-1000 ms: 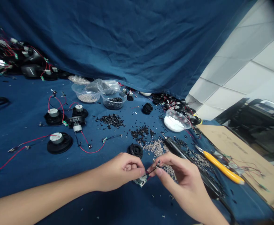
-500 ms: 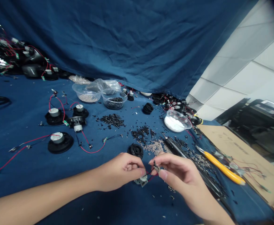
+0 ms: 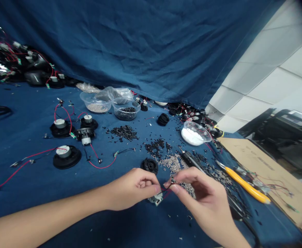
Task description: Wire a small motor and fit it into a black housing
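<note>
My left hand (image 3: 138,189) is closed around a small motor (image 3: 156,199), whose pale end shows below the fingers. A red and a black wire (image 3: 164,189) run from it toward my right hand (image 3: 200,196). Thumb and index finger of that hand pinch the wires near a small dark connector piece (image 3: 172,179), too small to make out fully. Just beyond my left hand lies a round black plastic housing (image 3: 149,166). Silver screws (image 3: 173,162) are scattered beside my right hand, and a black electric screwdriver (image 3: 192,161) lies partly hidden behind it.
Motors on black bases (image 3: 67,156) with loose wires stand at left. Clear bowls (image 3: 126,113) of screws sit at the back, and a bowl of white material (image 3: 192,137) is at right. Yellow-handled cutters (image 3: 246,185) lie near a cardboard sheet (image 3: 267,165). Black screws (image 3: 125,132) form a pile mid-table.
My right hand has shifted slightly and its fingers have closed in on the wires, the small connector piece now tilted differently. My left hand stays almost in place with the motor.
</note>
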A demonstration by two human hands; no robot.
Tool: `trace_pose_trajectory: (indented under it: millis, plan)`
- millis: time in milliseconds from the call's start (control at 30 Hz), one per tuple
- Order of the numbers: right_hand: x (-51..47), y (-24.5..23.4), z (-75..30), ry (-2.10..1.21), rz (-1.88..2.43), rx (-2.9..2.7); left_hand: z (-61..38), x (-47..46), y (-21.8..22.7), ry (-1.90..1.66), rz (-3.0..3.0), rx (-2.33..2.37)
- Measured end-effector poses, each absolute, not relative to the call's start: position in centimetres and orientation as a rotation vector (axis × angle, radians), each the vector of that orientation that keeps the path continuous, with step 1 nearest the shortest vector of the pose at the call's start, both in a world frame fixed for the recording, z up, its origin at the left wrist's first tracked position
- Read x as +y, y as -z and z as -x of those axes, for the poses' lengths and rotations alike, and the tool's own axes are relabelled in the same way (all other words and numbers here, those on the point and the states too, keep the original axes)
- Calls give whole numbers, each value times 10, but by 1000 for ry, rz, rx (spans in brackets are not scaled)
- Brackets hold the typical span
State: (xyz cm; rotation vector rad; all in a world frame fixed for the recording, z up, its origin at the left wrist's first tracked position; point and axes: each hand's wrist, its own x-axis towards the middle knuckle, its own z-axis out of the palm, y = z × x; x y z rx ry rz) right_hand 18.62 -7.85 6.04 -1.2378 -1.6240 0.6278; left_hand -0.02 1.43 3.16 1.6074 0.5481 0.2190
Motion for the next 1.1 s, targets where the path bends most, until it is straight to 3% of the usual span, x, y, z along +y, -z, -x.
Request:
trace_pose_trajectory:
  millis: [1100]
  plan:
    - [-105, -50, -197, -739, 1192, -1808, -1, 15, -30, -223, -1632, 563]
